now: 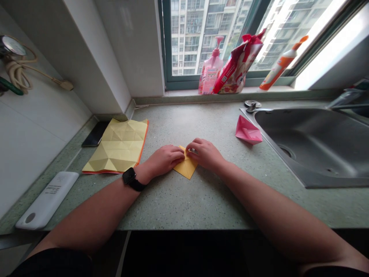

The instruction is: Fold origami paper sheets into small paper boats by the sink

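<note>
A small folded orange-yellow paper (186, 168) lies on the green speckled counter (184, 200) in front of me. My left hand (164, 158), with a black watch on its wrist, presses down on the paper's left side with curled fingers. My right hand (204, 153) pinches the paper's upper edge from the right. The fingertips of both hands meet over the paper and hide its top part.
A stack of creased yellow paper sheets (119, 146) lies at the left, next to a black phone (95, 134) and a white power bank (47, 200). A folded pink paper shape (248, 131) sits by the steel sink (314, 146). Bottles and a red bag (238, 65) stand on the windowsill.
</note>
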Motion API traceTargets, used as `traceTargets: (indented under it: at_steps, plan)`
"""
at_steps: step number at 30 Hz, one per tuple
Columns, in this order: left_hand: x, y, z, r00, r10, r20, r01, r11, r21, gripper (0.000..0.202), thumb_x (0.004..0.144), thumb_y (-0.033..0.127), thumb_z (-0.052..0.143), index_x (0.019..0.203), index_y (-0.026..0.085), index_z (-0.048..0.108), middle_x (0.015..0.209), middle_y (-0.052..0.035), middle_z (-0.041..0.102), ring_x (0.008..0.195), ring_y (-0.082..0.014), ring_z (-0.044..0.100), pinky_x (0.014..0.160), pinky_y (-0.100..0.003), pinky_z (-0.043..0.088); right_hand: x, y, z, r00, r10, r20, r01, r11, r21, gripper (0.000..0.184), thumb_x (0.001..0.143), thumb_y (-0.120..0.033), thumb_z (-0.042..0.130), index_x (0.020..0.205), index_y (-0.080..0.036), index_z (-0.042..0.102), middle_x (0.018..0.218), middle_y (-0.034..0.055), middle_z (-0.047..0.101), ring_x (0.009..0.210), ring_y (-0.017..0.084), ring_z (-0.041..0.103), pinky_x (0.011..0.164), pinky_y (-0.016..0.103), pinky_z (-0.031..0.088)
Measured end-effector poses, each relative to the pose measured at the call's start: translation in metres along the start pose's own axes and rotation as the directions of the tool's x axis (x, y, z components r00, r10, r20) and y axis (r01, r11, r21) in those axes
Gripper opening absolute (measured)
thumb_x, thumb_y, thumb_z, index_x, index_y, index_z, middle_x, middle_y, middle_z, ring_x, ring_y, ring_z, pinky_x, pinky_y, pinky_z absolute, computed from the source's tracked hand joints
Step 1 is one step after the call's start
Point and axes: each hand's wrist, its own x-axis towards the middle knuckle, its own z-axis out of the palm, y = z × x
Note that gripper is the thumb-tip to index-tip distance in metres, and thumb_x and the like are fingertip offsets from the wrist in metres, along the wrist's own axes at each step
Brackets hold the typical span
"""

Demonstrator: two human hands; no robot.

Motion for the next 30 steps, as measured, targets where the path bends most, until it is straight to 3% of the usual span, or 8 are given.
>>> traceTargets:
  at_steps: [7, 12, 17, 21, 24, 30]
  plan:
    - [-0.005, -0.008, 0.001, 1.000, 0.027, -0.002, -0.027, 0.999, 0.043, 0.023, 0.112, 0.024, 0.060, 0.122, 0.026, 0.080, 0.136, -0.0052, 0.078, 0.124, -0.0245, 0.073, 0.119, -0.050, 0.051, -0.003, 0.006, 0.001, 0.999, -0.046, -0.009, 0.046, 0.998, 0.031, 0.013, 0.098, -0.036, 0.079, 0.109, -0.029, 0.081, 0.122, 0.0097, 0.073, 0.110, 0.029, 0.067, 0.098, 0.044, 0.053]
    - [-0.007, -0.007, 0.000, 0.997, 0.078, -0.005, -0.078, 0.996, 0.039, 0.025, 0.111, 0.021, 0.060, 0.127, 0.026, 0.079, 0.135, -0.0058, 0.079, 0.125, -0.0248, 0.073, 0.113, -0.045, 0.056, -0.004, 0.006, 0.004, 1.000, -0.023, -0.016, 0.024, 0.998, 0.064, 0.021, 0.095, -0.041, 0.084, 0.112, -0.030, 0.079, 0.129, 0.0101, 0.071, 0.120, 0.031, 0.065, 0.106, 0.048, 0.053]
    - [-0.006, -0.004, 0.000, 1.000, 0.004, 0.030, -0.006, 0.999, 0.053, 0.024, 0.111, 0.021, 0.060, 0.125, 0.026, 0.079, 0.136, -0.0060, 0.078, 0.123, -0.0246, 0.073, 0.109, -0.044, 0.056, -0.004, 0.011, 0.005, 1.000, -0.002, -0.006, 0.003, 0.994, 0.105, 0.028, 0.092, -0.044, 0.086, 0.116, -0.031, 0.078, 0.136, 0.0104, 0.069, 0.131, 0.033, 0.063, 0.116, 0.053, 0.050]
    - [-0.006, -0.002, 0.000, 0.995, -0.062, 0.076, 0.057, 0.996, 0.064, 0.022, 0.111, 0.023, 0.060, 0.122, 0.026, 0.079, 0.137, -0.0056, 0.078, 0.121, -0.0249, 0.072, 0.112, -0.047, 0.053, -0.005, 0.029, -0.001, 0.997, 0.045, 0.056, -0.051, 0.994, 0.098, 0.049, 0.088, -0.045, 0.090, 0.132, -0.032, 0.074, 0.154, 0.0146, 0.060, 0.150, 0.039, 0.052, 0.127, 0.062, 0.040]
    - [-0.006, -0.002, -0.001, 0.990, -0.090, 0.110, 0.084, 0.994, 0.064, 0.024, 0.112, 0.025, 0.058, 0.125, 0.027, 0.079, 0.141, -0.0057, 0.076, 0.122, -0.0254, 0.071, 0.116, -0.051, 0.050, -0.005, 0.043, -0.007, 0.987, 0.098, 0.127, -0.110, 0.989, 0.095, 0.054, 0.086, -0.049, 0.090, 0.135, -0.032, 0.073, 0.163, 0.0152, 0.053, 0.158, 0.043, 0.044, 0.129, 0.068, 0.036]
    - [-0.007, -0.003, 0.000, 0.986, -0.105, 0.131, 0.097, 0.993, 0.073, 0.028, 0.113, 0.025, 0.054, 0.128, 0.027, 0.077, 0.146, -0.0066, 0.073, 0.126, -0.0256, 0.070, 0.123, -0.055, 0.044, -0.005, 0.062, -0.018, 0.971, 0.111, 0.212, -0.142, 0.980, 0.139, 0.058, 0.085, -0.046, 0.090, 0.138, -0.032, 0.072, 0.168, 0.0148, 0.050, 0.163, 0.041, 0.040, 0.131, 0.063, 0.038]
